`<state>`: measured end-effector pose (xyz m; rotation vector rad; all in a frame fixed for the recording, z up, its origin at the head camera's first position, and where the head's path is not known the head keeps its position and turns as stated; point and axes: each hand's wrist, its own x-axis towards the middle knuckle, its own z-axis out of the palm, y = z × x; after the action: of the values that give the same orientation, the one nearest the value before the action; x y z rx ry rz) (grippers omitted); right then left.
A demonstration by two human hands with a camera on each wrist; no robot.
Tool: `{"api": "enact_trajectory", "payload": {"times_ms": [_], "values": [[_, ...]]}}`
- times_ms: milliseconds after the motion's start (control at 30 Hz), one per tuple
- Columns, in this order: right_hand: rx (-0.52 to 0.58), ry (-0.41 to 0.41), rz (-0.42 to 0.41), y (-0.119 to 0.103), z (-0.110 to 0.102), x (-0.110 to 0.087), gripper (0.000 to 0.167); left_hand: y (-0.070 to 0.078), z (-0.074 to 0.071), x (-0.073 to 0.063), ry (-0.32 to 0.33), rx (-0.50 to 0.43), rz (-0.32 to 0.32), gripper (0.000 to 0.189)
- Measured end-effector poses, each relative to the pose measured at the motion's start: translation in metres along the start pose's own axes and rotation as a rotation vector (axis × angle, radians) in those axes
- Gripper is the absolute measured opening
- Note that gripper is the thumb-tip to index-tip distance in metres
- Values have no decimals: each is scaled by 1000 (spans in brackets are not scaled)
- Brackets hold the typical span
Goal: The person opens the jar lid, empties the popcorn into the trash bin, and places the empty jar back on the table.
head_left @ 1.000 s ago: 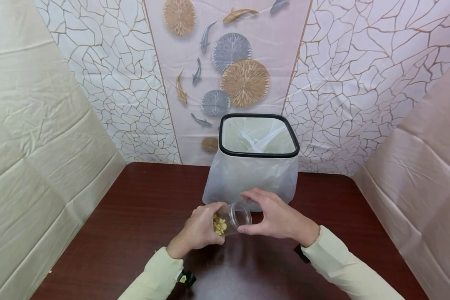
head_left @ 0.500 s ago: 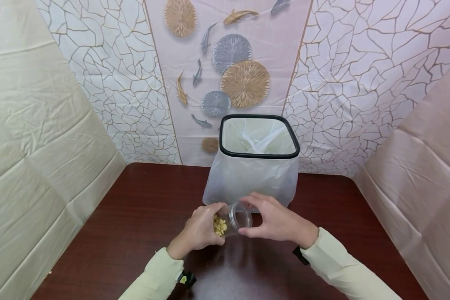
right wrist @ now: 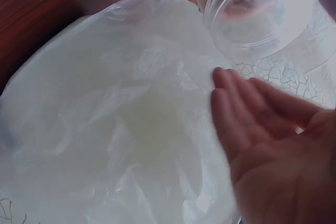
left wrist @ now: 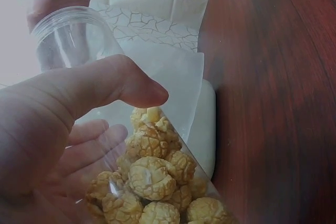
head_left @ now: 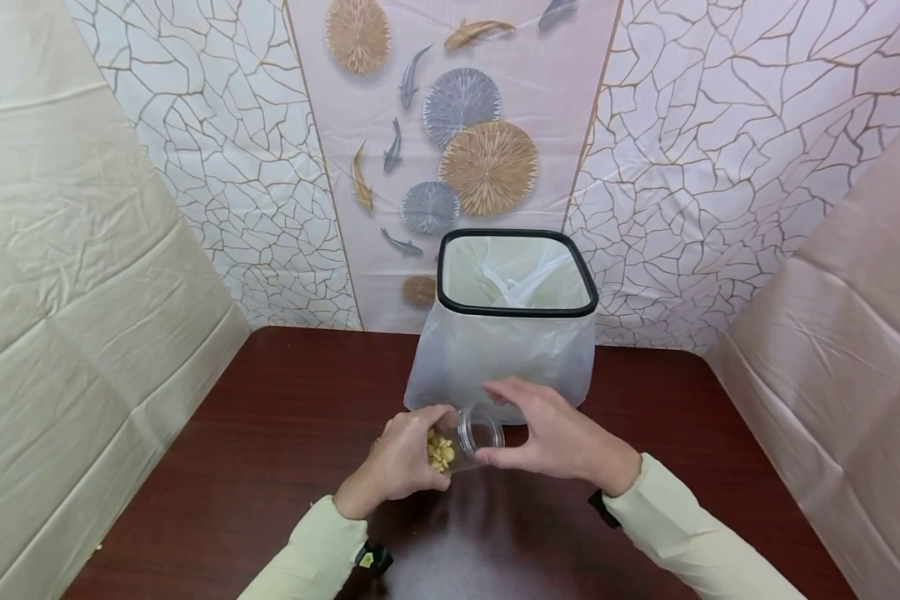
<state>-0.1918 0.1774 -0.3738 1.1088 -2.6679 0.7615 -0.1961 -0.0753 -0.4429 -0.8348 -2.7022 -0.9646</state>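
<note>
A clear plastic jar (head_left: 459,454) lies tilted on its side above the table, its ridged rim pointing right. Popcorn (left wrist: 152,177) has gathered toward its lower end. My left hand (head_left: 397,458) grips the jar's body, the thumb lying across its side in the left wrist view. Beside the rim is my right hand (head_left: 555,437), fingers spread apart from the jar and the thumb at or very near the edge. In the right wrist view its fingers (right wrist: 252,108) are loosely extended below the jar's end. Whether a clear lid covers that end, I cannot tell.
Just beyond the hands stands a bin (head_left: 506,358) with a black rim and a white plastic liner. The dark red wooden table (head_left: 292,417) extends to both sides. Patterned cloth (head_left: 645,167) hangs behind it, and a tiny pale crumb lies at the left edge.
Half a second ago my right fingers came in close around the jar's rim; now they have spread away from it again. The left hand and the jar stay in place.
</note>
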Motion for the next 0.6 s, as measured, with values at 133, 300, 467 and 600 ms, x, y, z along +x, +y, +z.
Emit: {"api": "enact_trajectory", "payload": {"times_ms": [133, 300, 467, 600], "values": [[37, -9, 113, -2, 2, 2, 47, 1, -1, -1, -8, -4, -9, 74], [55, -49, 134, -1, 8, 2, 42, 2, -1, -1, -11, 3, -13, 74], [67, -40, 53, 0, 9, 0, 47, 1, 0, -1, -3, 15, -15, 72], [13, -37, -57, 2, 5, -2, 62, 1, 1, -1, 1, 7, -13, 73]]}}
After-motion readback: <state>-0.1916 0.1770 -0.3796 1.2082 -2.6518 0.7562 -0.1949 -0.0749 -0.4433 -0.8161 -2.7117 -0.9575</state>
